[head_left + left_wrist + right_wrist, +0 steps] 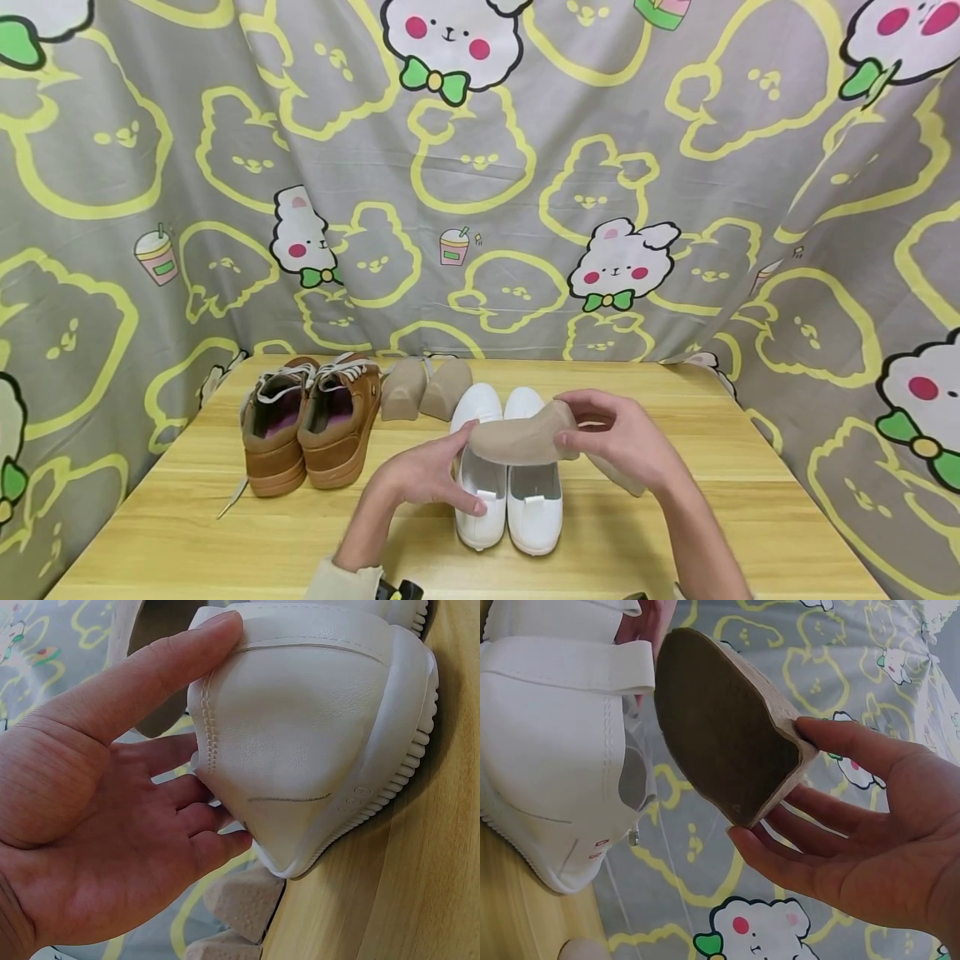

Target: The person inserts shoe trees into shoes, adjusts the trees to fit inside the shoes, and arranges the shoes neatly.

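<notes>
My right hand (626, 437) pinches one end of a beige moulded shoe insert (517, 439) between thumb and fingers. The insert hangs crosswise over a pair of white shoes; its dark hollow side (724, 724) shows in the right wrist view. My left hand (427, 475) is spread beside the left white shoe (481, 525), its thumb over the heel in the left wrist view. Whether it touches the shoe or insert, I cannot tell. The right white shoe (535, 529) stands alongside. Another beige insert (618, 477) lies on the table, partly hidden by my right hand.
Brown lace-up shoes (339, 437) stand at the left of the wooden table (360, 546), one lace trailing on it. Two more beige inserts (403, 390) sit between them and the white shoes. A patterned grey curtain (510, 167) hangs behind and at both sides.
</notes>
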